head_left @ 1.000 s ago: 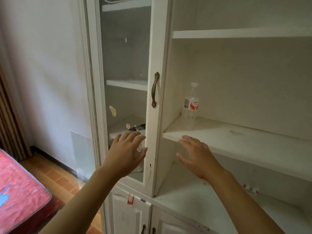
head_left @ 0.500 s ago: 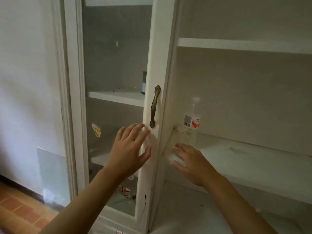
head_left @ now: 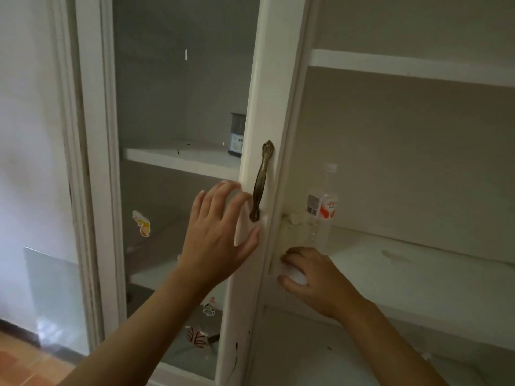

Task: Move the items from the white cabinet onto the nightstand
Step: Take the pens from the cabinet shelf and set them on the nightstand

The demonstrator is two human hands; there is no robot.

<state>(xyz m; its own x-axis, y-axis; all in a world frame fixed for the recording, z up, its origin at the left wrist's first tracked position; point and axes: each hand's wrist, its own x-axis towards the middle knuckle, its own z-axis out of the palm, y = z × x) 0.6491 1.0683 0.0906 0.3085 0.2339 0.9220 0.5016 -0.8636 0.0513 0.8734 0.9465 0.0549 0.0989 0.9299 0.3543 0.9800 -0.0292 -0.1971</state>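
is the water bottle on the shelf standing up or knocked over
Upright. The water bottle stands on the shelf with its white cap on top, just behind the right hand.

The glass door (head_left: 178, 190) with its handle (head_left: 261, 181) blocks the left shelves and the small container (head_left: 237, 135). The right shelf (head_left: 418, 274) is open in front; only a bottle (head_left: 320, 210) stands at its left end.

One white cabinet (head_left: 278, 79) with one glass door (head_left: 178, 107) and one brass handle (head_left: 261, 181). Two hands: left hand (head_left: 220, 238), right hand (head_left: 317, 277). One water bottle (head_left: 320, 210). One dark container (head_left: 237, 135). Four stickers on the glass.
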